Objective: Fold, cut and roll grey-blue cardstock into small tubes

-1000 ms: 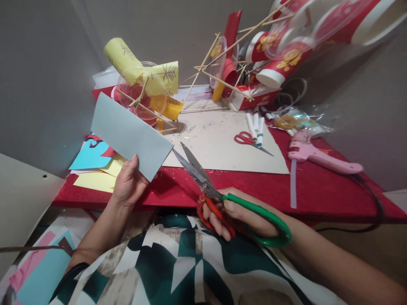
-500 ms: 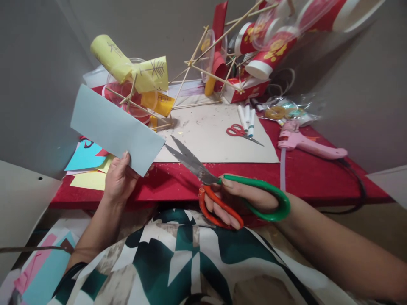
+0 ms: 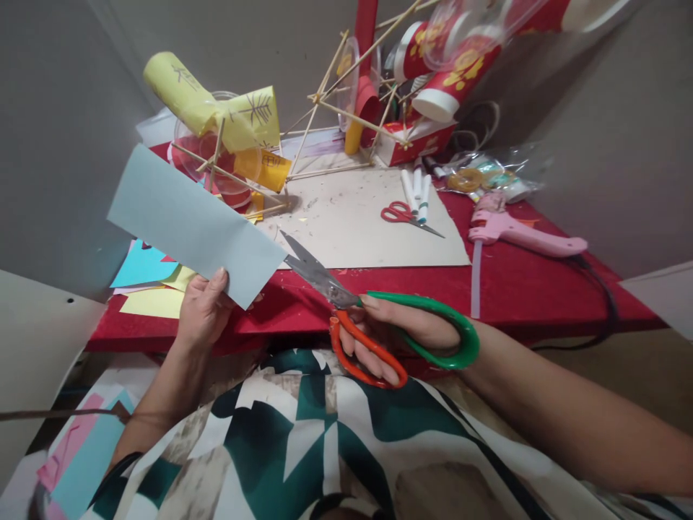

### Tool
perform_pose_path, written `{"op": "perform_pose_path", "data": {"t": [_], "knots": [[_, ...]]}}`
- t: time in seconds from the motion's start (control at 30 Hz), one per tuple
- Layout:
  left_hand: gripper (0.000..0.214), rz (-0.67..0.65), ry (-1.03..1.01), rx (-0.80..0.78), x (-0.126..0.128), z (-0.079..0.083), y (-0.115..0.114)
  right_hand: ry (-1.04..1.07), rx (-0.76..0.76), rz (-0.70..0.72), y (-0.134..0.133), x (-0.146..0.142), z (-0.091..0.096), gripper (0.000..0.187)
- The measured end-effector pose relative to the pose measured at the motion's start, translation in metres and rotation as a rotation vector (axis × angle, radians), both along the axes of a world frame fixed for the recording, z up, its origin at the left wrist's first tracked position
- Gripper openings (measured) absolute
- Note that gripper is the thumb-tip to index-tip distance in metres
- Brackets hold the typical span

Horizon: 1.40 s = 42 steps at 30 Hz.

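My left hand [image 3: 203, 314] pinches the lower edge of a folded pale blue-grey paper sheet [image 3: 189, 220], held up at a slant over the table's near left edge. My right hand [image 3: 403, 332] grips large scissors [image 3: 346, 303] with one green and one orange handle loop. Their blades are slightly apart, and the tips meet the paper's right edge.
A red table [image 3: 520, 289] carries a beige board [image 3: 357, 224], small red scissors [image 3: 403, 215], markers [image 3: 416, 189], a pink glue gun [image 3: 520, 232], stick-and-cup constructions with yellow paper [image 3: 216, 119] and red cups [image 3: 444, 79]. Coloured paper sheets [image 3: 146, 278] lie at left. Grey walls close in.
The scissors have moved left up to the paper's right edge, with the blades closing somewhat. The paper has shifted slightly left, and the view has tilted down a little.
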<state>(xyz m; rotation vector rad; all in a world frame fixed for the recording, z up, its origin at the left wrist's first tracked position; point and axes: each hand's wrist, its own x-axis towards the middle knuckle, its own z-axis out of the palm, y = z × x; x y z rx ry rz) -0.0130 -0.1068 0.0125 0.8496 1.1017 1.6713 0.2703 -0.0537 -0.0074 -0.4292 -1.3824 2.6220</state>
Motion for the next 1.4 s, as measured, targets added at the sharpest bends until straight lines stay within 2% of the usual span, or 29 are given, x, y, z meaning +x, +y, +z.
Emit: {"op": "perform_pose_path", "data": {"t": [0.17,0.33,0.43,0.57,0.73,0.9,1.1,1.4], "knots": [[0.029,-0.019,0.037,-0.001,0.002,-0.002,-0.002,-0.023,0.021,-0.081,-0.009,-0.002,-0.003,0.062],[0.03,-0.006,-0.015,0.018,0.002,-0.003,-0.002,0.057,0.066,-0.135,-0.015,-0.01,-0.006,0.06],[0.04,-0.029,-0.023,0.013,0.007,-0.002,-0.003,-0.011,0.078,-0.182,-0.017,-0.015,-0.003,0.063],[0.051,-0.088,-0.009,-0.038,0.014,-0.001,-0.004,-0.011,0.121,-0.175,-0.018,-0.017,-0.001,0.062],[0.04,-0.102,0.011,-0.019,0.012,-0.004,-0.001,-0.018,0.157,-0.16,-0.018,-0.017,-0.002,0.064],[0.042,-0.117,0.019,-0.002,0.009,-0.004,-0.002,0.02,0.176,-0.142,-0.019,-0.018,-0.003,0.061],[0.035,-0.094,0.04,-0.012,0.006,-0.005,-0.005,0.059,0.173,-0.153,-0.021,-0.02,-0.003,0.062],[0.033,-0.093,0.052,-0.025,0.001,-0.008,-0.007,0.012,0.265,-0.206,-0.024,-0.023,0.004,0.062]]}}
